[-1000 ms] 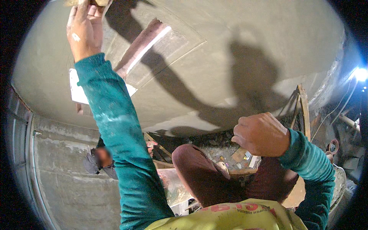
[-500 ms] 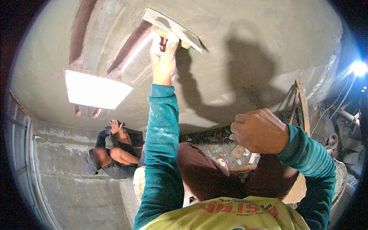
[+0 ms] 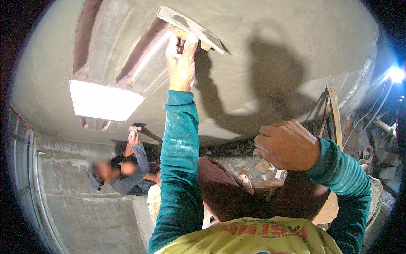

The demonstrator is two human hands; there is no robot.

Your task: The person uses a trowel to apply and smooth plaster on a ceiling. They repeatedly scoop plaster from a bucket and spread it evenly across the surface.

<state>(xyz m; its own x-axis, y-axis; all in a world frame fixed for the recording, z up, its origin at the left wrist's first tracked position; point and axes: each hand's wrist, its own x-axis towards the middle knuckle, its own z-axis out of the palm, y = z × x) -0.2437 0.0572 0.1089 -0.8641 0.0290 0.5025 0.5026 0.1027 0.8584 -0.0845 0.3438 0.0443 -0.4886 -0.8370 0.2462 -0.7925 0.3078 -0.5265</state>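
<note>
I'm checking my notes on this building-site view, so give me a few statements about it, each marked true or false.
1. The left hand holds a flat, rectangular trowel. True.
2. The right hand grips a second trowel. False: it is curled closed, with no tool visible in it.
3. Another person has a small pinkish object at a raised hand. True.
4. The bright lamp is at the picture's left edge. False: it is at the right edge.
5. Both sleeves of the camera wearer are red. False: they are teal.
</note>
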